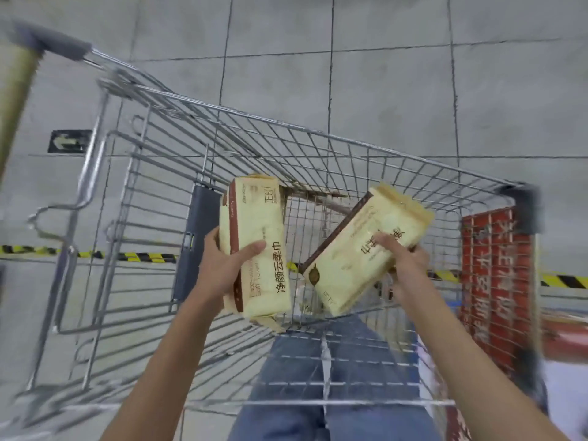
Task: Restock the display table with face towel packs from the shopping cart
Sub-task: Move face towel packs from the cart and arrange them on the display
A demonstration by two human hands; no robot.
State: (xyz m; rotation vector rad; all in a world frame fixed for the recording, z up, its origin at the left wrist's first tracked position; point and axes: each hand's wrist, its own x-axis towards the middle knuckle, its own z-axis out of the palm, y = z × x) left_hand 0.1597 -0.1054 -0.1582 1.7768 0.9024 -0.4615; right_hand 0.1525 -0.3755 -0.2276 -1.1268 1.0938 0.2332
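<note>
I look down into a wire shopping cart (318, 135). My left hand (224, 265) grips a cream face towel pack with a brown stripe (257, 224), held upright above the basket; a second pack seems to lie behind it in the same grip. My right hand (404, 262) holds another cream face towel pack (359, 253), tilted, with my fingers across its printed front. Both packs hang over the middle of the cart. The basket floor below them looks bare apart from a brown strip. The display table is out of view.
The cart's handle (57, 43) points to the upper left, and a red sign panel (496, 275) covers its right end. Grey floor tiles surround the cart, crossed by a yellow-black tape line (140, 256). My jeans (334, 393) show through the near cart wall.
</note>
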